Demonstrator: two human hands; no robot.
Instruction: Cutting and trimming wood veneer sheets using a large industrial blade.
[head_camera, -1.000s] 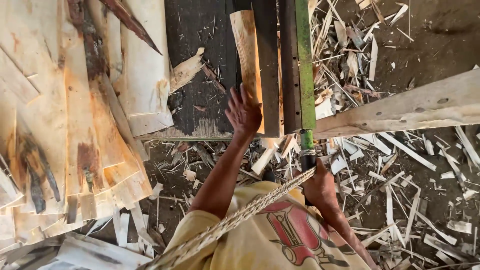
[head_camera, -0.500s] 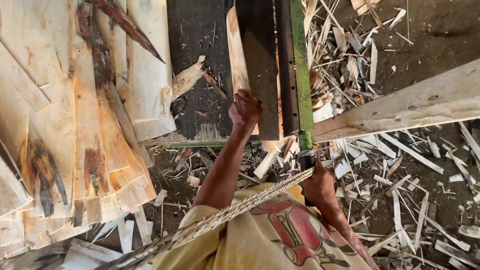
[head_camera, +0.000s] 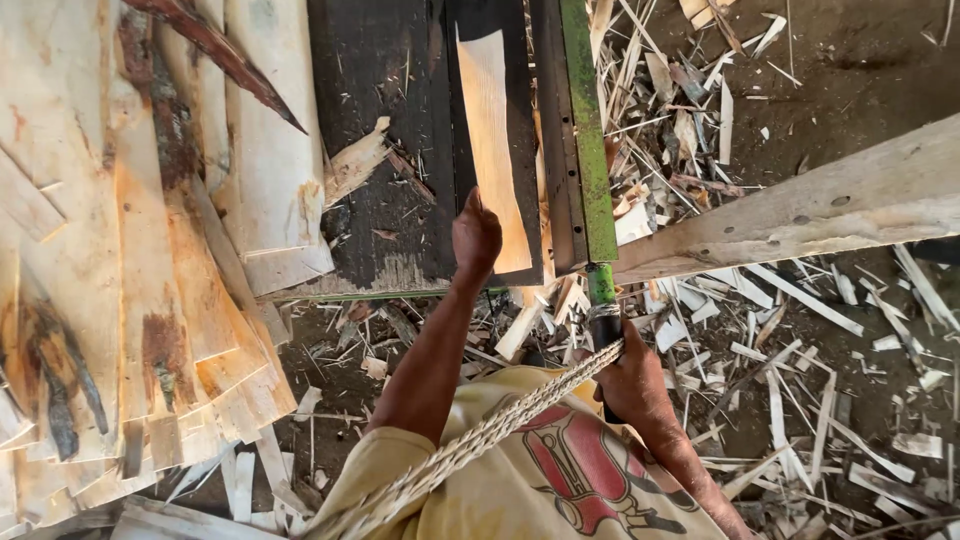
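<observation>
Head view looks straight down on our two hands at a veneer cutter. Our left hand (head_camera: 476, 238) rests on the near edge of a pale veneer strip (head_camera: 492, 140), fingers together and pressed flat on it, pinning it to the dark tabletop (head_camera: 385, 120). Just to the right of those fingers runs the long green blade arm (head_camera: 588, 130), and our right hand (head_camera: 630, 385) has its fingers clamped round the dark grip (head_camera: 604, 325) at the near end of that arm. A braided cord (head_camera: 480, 445) crosses our yellow shirt (head_camera: 560, 480) below. Stacked veneer sheets (head_camera: 130, 250) lie well to the left of our left fingers, and offcuts litter the floor (head_camera: 830, 350) on the right. We judge we are lining the strip up under the blade for trimming; the next move calls for holding the strip steady, keeping our left fingers clear of the blade line, and working the handle
</observation>
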